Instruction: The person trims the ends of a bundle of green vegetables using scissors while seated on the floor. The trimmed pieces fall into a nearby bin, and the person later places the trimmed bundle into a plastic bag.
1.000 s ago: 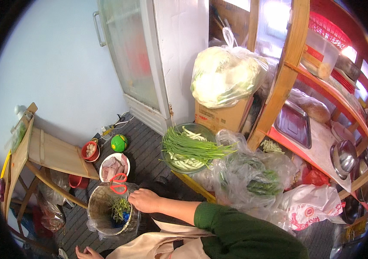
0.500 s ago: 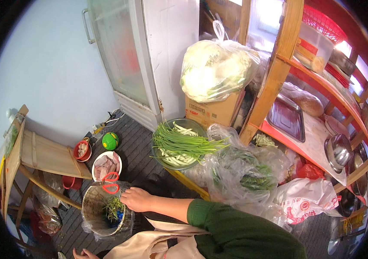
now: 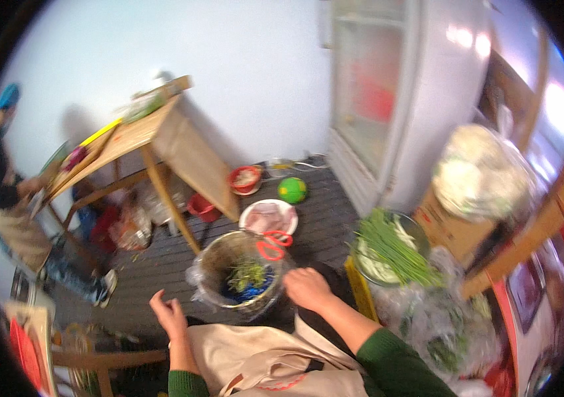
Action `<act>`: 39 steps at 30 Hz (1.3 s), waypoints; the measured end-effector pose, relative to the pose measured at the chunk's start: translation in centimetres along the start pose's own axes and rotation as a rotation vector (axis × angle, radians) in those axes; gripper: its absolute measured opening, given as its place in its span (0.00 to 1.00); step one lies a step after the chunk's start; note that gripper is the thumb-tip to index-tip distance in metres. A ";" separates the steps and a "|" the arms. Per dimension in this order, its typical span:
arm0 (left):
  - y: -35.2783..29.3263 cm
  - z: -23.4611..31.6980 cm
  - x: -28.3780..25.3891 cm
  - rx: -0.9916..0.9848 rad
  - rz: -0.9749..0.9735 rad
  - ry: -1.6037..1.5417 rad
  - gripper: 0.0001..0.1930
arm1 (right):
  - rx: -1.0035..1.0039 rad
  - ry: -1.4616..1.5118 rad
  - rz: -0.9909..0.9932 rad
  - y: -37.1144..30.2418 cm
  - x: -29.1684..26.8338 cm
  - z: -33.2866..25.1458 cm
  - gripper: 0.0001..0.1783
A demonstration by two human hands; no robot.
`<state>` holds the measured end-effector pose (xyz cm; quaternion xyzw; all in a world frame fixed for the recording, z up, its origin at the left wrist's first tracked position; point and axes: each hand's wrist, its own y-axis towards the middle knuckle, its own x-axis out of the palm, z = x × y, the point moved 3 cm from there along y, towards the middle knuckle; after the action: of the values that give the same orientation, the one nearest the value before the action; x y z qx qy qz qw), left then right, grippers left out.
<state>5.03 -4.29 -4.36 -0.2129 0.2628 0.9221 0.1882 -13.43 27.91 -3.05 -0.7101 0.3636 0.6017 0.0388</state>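
A lined bucket (image 3: pixel 212 259) stands on the floor in front of me, with green trimmings (image 3: pixel 247 272) and something blue inside. Red-handled scissors (image 3: pixel 273 245) rest at its far right rim. My right hand (image 3: pixel 306 288) is closed beside the bucket's right edge; whatever its curled fingers may hold is hidden. Left of the bucket, my left hand (image 3: pixel 171 316) is raised, empty, its fingers apart. Just beyond the bucket lies a white bowl of pale meat (image 3: pixel 269 218). To the right, a basin (image 3: pixel 416 233) holds long green stalks (image 3: pixel 393 248) and pale cut pieces.
A wooden table (image 3: pixel 133 135) stands at the left, with a co-worker (image 3: pixel 17 198) at its far end. Behind the meat are a green ball (image 3: pixel 292 190) and a red bowl (image 3: pixel 245 179). A glass-door fridge (image 3: pixel 371 99) and bagged cauliflower (image 3: pixel 480 172) stand at the right.
My view has swung left, bringing the table and co-worker into sight. My left hand has come up beside the bucket. My right hand stays closed near the bucket's right rim.
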 end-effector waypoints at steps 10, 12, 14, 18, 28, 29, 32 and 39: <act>-0.1 0.7 -1.0 0.066 0.039 0.008 0.19 | -0.048 -0.017 0.063 0.1 0.1 -0.6 0.04; -0.1 0.7 -1.0 0.080 0.036 0.019 0.19 | -0.043 -0.007 0.051 0.2 0.1 -0.5 0.04; -0.1 0.7 -1.1 0.070 0.037 0.019 0.19 | -0.048 0.000 0.066 0.2 0.1 -0.6 0.04; -0.1 0.5 -1.2 0.037 0.025 -0.008 0.19 | -0.042 -0.004 0.070 0.4 0.2 -0.8 0.04; 0.0 0.7 -1.3 0.005 -0.008 0.000 0.19 | -0.043 -0.006 0.057 0.4 0.1 -1.1 0.06; 0.0 0.7 -1.4 0.030 0.006 0.012 0.19 | -0.047 0.000 0.058 0.4 0.2 -1.1 0.05; -0.1 0.8 -1.3 0.030 0.003 0.026 0.19 | -0.048 0.000 0.054 0.4 0.1 -1.0 0.05; 0.0 0.8 -1.3 0.066 0.013 0.040 0.19 | -0.045 -0.009 0.063 0.4 0.1 -1.0 0.05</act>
<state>5.88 -4.15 -3.15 -0.2234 0.2983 0.9096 0.1839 -12.84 27.09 -2.72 -0.6964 0.3719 0.6137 0.0053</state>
